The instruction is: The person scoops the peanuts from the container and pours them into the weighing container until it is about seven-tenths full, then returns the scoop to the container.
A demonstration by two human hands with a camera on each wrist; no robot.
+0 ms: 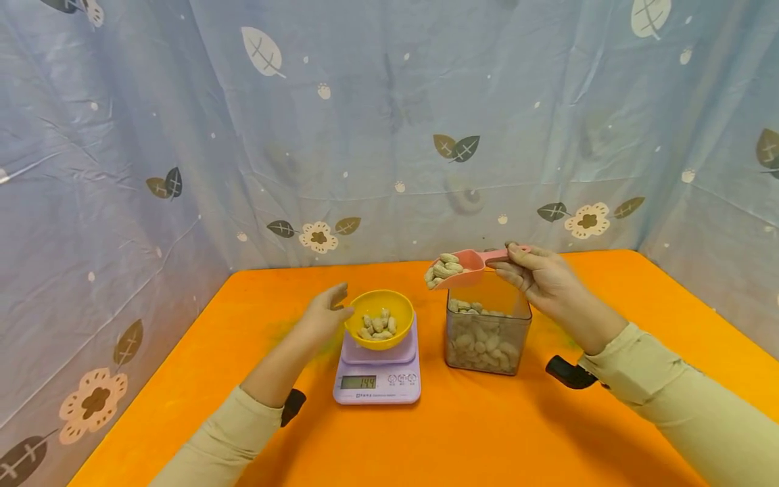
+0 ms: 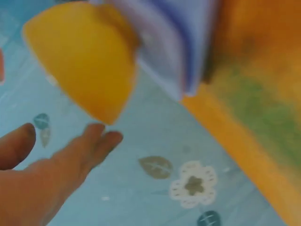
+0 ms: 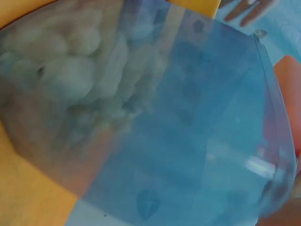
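Observation:
My right hand (image 1: pixel 544 277) pinches the handle of a pink scoop (image 1: pixel 471 262) that carries several unshelled peanuts (image 1: pixel 445 268). The scoop hangs just above the far left rim of a clear, grey-tinted container (image 1: pixel 483 348), about half full of peanuts. Left of it a yellow bowl (image 1: pixel 380 338) with several peanuts sits on a lilac kitchen scale (image 1: pixel 376 392), whose display (image 1: pixel 359 382) reads 144. My left hand (image 1: pixel 322 316) has its fingers extended at the bowl's left rim, holding nothing. In the left wrist view those fingers (image 2: pixel 77 153) are right at the edge of the yellow bowl (image 2: pixel 84 52).
An orange cloth (image 1: pixel 481 433) covers the table. A blue curtain (image 1: pixel 389 135) with leaf and flower prints closes off the back and both sides. Black wrist devices show under both sleeves, the right one (image 1: pixel 570 373) to the right of the container.

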